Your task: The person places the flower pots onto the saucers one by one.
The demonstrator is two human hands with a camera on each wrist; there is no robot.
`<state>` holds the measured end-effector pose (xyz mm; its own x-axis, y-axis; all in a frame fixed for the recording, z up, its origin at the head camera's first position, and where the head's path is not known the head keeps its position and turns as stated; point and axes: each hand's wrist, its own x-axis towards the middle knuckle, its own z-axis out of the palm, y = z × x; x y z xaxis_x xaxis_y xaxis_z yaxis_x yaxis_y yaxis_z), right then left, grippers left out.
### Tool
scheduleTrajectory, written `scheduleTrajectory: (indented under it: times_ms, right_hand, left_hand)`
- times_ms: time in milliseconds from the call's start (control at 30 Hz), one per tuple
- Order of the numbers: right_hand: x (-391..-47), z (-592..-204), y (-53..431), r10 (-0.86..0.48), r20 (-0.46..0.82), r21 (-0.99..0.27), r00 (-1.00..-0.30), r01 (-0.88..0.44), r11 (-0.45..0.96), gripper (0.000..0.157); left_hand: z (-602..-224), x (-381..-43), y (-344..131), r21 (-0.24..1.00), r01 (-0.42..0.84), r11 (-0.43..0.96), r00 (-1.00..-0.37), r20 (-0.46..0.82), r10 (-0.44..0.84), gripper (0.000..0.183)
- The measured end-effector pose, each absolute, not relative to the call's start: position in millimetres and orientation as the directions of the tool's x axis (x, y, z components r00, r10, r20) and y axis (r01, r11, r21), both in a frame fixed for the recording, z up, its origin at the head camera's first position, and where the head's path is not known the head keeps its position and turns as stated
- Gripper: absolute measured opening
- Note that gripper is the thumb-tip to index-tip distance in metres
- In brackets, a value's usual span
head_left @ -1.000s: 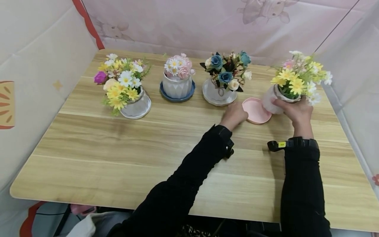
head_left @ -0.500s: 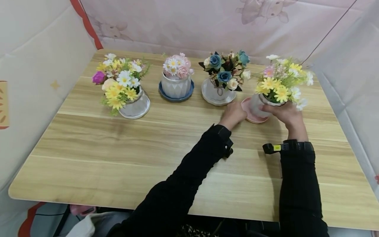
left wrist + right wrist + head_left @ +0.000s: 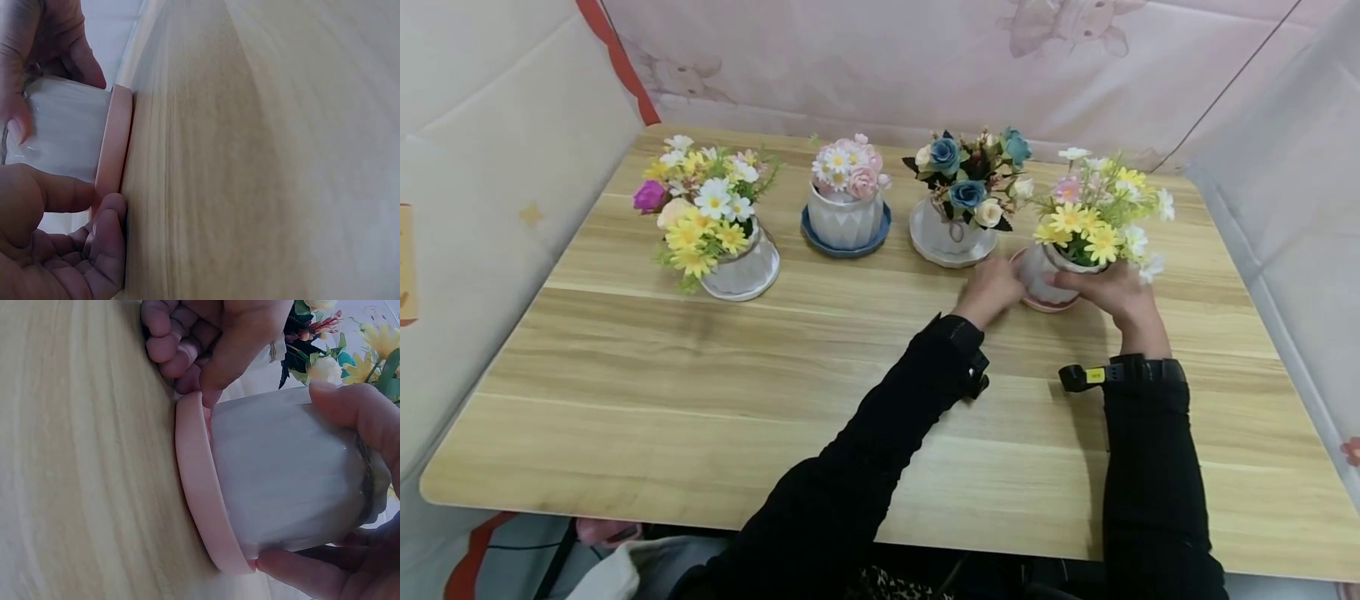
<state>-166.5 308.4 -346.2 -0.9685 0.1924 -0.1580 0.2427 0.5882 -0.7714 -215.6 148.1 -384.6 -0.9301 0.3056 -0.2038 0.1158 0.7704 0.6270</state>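
Observation:
My right hand [image 3: 1122, 298] grips a whitish ceramic flower pot [image 3: 284, 478] by its sides near the top, thumb on one side and fingers on the other. Yellow, white and pink artificial flowers [image 3: 1086, 225] fill the pot. Its base stands inside the raised rim of a round pink saucer [image 3: 199, 481], which lies on the wooden table. At the saucer's left edge, my left hand [image 3: 991, 290] pinches the rim between thumb and curled forefinger, as the left wrist view shows. The saucer's middle is hidden under the pot.
Left of my hands, a pot with blue and cream roses [image 3: 966, 193] stands on a white saucer [image 3: 951, 257]. Farther left are a pink-flowered pot [image 3: 846, 221] on a blue saucer [image 3: 883, 237] and a mixed-flower pot [image 3: 730, 271] on a white one. Fabric walls [image 3: 850, 67] surround the table [image 3: 760, 417].
My right hand has carried the flower pot leftward and down, from beside the pink saucer onto it. My left hand has stayed at the saucer's edge.

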Motion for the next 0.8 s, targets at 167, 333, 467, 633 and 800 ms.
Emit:
scheduleTrajectory:
  times_ms: [167, 333, 467, 633, 800]
  right_hand:
    - [-170, -352, 307, 0.11, 0.029, -0.816, -0.994, 0.04, 0.576, 0.105]
    - [-170, -354, 307, 0.112, 0.053, -0.802, -0.992, 0.025, 0.597, 0.105]
    - [-169, -352, 303, 0.106, 0.088, -0.815, -0.991, -0.01, 0.58, 0.105]
    - [-165, -343, 292, 0.086, 0.08, -0.83, -0.993, -0.018, 0.557, 0.1]
    - [-167, -348, 295, 0.085, 0.071, -0.823, -0.994, -0.01, 0.567, 0.101]
  left_hand:
    - [-383, -217, 148, 0.637, 0.084, 0.767, -0.921, -0.245, 0.304, 0.018]
    - [-382, -217, 149, 0.638, 0.075, 0.766, -0.914, -0.263, 0.309, 0.014]
    - [-382, -218, 149, 0.622, 0.123, 0.773, -0.902, -0.254, 0.348, 0.018]
    - [-382, -219, 149, 0.582, 0.173, 0.794, -0.9, -0.235, 0.368, 0.014]
    - [-382, -219, 148, 0.585, 0.175, 0.792, -0.896, -0.239, 0.375, 0.01]
